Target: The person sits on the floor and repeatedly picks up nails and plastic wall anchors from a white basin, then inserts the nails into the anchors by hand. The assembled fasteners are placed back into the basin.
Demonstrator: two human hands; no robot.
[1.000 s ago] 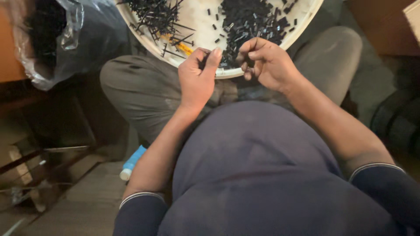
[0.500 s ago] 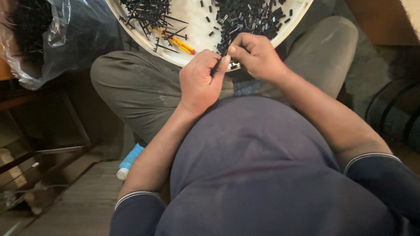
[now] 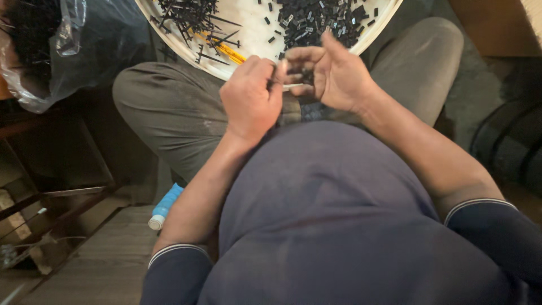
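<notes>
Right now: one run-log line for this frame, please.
left hand: pinching thin pale strip | right hand: fingers on the strip's other end | white tray: on lap, small black parts, thin rods

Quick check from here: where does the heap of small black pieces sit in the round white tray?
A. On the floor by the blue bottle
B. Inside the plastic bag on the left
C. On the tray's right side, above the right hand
C: the small black pieces are heaped on the right side of the white tray, just above the right hand, while thin black rods lie on the left side.
</notes>
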